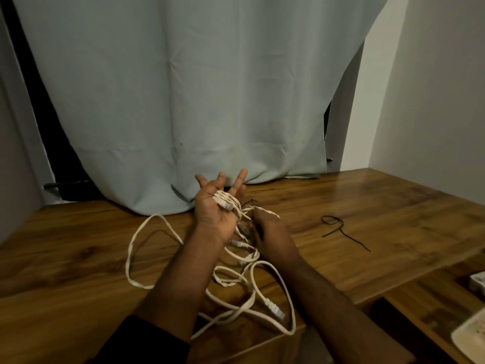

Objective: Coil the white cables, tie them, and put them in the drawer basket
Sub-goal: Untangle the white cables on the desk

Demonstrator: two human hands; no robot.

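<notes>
Pale blue-grey curtain (183,101) hanging behind, wooden table (367,206), white wall (433,88) at right, dim warm light

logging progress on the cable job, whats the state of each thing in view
left hand: raised, fingers spread, cable wound round it
right hand: pinching the cable
cables: mostly loose on the table, untied
black tie: lying on the table, unused
curtain: drawn, hem on the table
</notes>
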